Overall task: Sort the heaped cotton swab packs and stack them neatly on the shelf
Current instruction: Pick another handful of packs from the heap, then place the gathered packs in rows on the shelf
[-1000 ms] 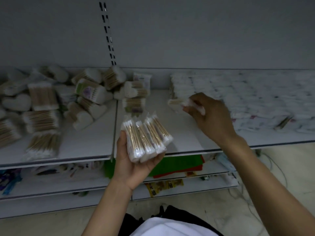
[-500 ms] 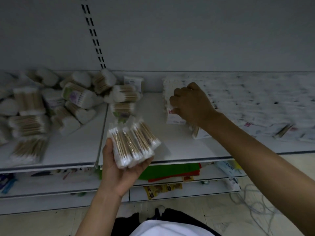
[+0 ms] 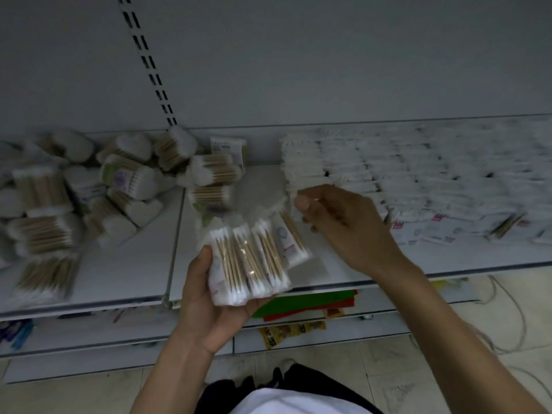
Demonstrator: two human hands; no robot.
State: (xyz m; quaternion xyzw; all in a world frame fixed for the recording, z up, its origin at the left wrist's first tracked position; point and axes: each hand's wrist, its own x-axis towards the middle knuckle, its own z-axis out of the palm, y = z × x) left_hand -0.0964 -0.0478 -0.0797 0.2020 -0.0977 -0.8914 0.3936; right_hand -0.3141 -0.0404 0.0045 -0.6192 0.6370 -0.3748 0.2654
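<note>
White shelf (image 3: 119, 273) looks roughly half done, I judge: neat rows (image 3: 418, 180) fill its right side, while a jumbled heap (image 3: 89, 198) on the left awaits sorting. My left grip (image 3: 209, 306) clasps a fan of swab packs (image 3: 251, 264) above the shelf's front edge; my right grip (image 3: 346, 231) hovers just beside them, loosely curled, holding nothing

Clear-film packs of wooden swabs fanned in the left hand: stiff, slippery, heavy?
Probably light: one left hand holds several clear-film wooden swab packs fanned out. Likely slippery: the film looks glossy and the packs splay apart. Probably stiff lengthwise: straight sticks inside.
</note>
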